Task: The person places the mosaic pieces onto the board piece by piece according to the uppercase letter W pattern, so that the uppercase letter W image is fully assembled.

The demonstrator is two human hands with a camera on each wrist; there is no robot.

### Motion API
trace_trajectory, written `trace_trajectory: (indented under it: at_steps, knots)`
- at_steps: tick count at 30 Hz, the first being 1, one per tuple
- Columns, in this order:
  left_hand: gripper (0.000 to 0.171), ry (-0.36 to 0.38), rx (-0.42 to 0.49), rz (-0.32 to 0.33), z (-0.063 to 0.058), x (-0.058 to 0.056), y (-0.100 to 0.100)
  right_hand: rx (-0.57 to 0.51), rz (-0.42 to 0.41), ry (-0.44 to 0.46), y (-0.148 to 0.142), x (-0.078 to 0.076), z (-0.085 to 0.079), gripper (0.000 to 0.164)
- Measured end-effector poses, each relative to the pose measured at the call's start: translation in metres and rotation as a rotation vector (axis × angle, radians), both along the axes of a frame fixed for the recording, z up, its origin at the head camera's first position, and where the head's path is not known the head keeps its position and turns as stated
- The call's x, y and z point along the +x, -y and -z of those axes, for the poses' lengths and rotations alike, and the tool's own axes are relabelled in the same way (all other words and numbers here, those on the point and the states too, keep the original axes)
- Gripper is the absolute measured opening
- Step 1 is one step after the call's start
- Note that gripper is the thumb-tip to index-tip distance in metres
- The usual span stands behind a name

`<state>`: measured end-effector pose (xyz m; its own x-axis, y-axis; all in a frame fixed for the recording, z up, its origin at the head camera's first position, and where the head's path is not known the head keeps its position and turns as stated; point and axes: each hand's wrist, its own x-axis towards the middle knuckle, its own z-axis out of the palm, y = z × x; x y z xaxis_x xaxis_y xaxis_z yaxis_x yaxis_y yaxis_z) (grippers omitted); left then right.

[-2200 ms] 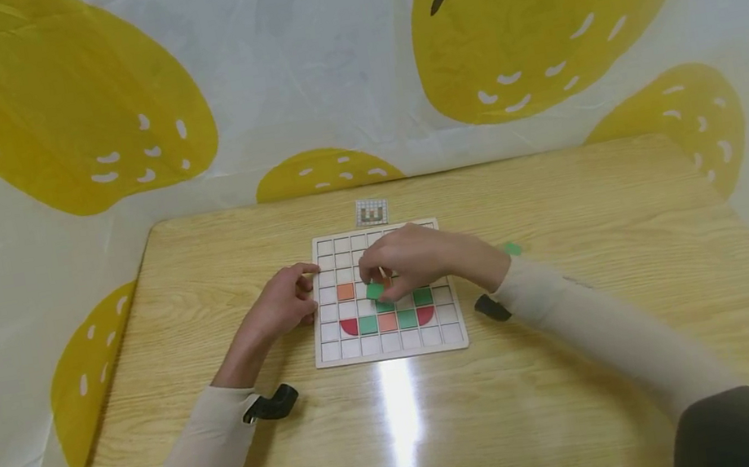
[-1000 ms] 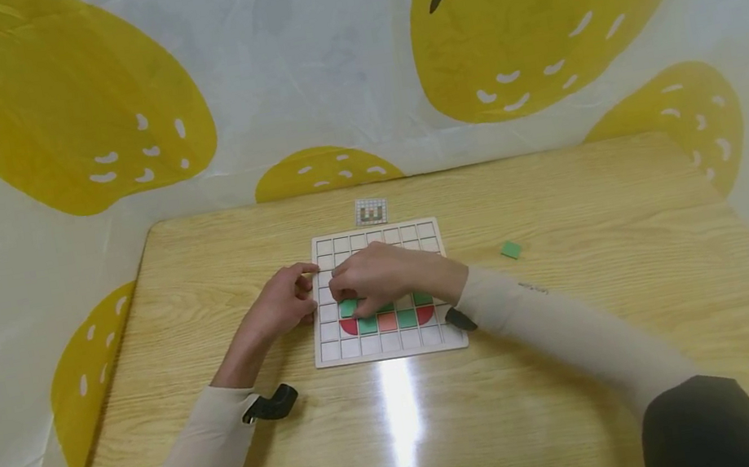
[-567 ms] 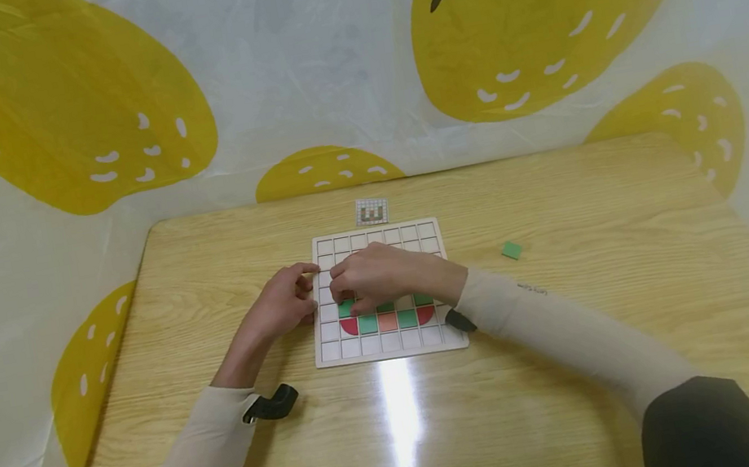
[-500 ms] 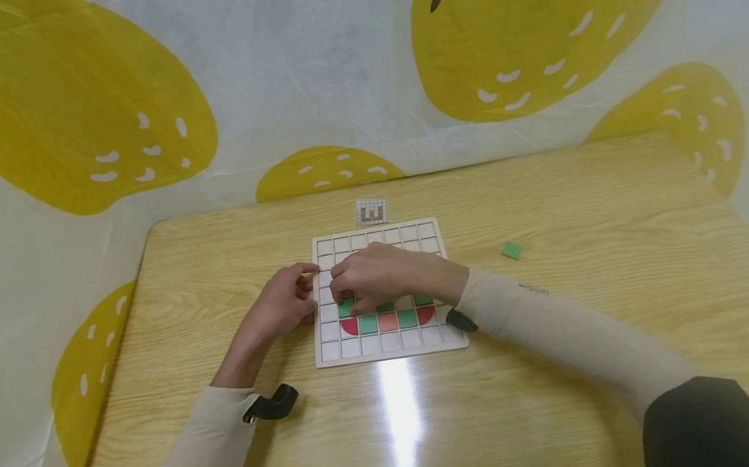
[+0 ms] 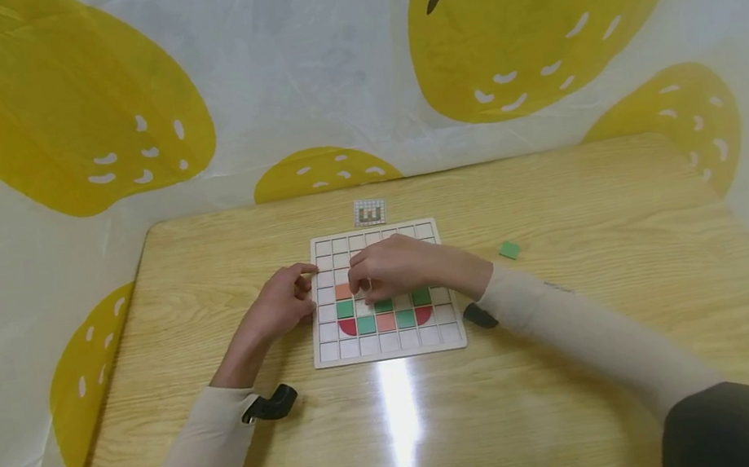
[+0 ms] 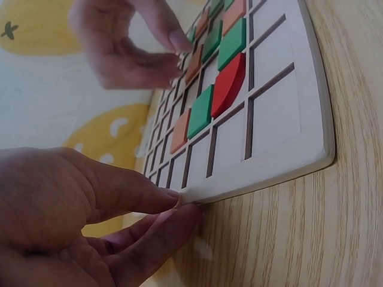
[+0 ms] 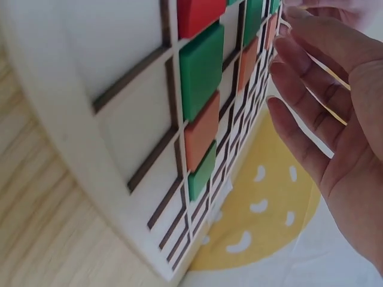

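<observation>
A pale grid board (image 5: 389, 344) lies flat on the table, holding green, orange and red tiles. My left hand (image 5: 278, 303) rests at its left side, with thumb and fingertips touching the edge; nothing is pinched between them. Over the middle of the board hovers my right hand (image 5: 398, 264), fingers loosely bent and no tile visible in them. A green tile (image 5: 345, 309) sits in a left cell, just below an orange tile (image 5: 343, 291). Along the lower row is a red rounded tile (image 5: 348, 327). The right hand hides some cells.
One loose green tile (image 5: 509, 250) lies on the wooden table (image 5: 579, 298) to the board's right. Behind the board is a small pattern card (image 5: 369, 212). A white cloth with yellow fruit shapes (image 5: 63, 104) hangs behind the table.
The right hand brought a green tile to the left cell below the orange tile and let go. It has since moved back rightward, uncovering both. The left hand stays put.
</observation>
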<state>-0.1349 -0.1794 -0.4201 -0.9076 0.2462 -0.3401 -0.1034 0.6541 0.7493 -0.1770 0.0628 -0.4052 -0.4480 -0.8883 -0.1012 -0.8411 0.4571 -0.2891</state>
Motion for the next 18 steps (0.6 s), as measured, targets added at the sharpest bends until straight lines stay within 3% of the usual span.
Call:
trace_trajectory:
  at_steps: [18]
  knots:
    - [0.058,-0.007,-0.027,0.001,-0.004,0.002,0.0,-0.024,0.067,0.028,-0.05,-0.001,-0.007,0.019]
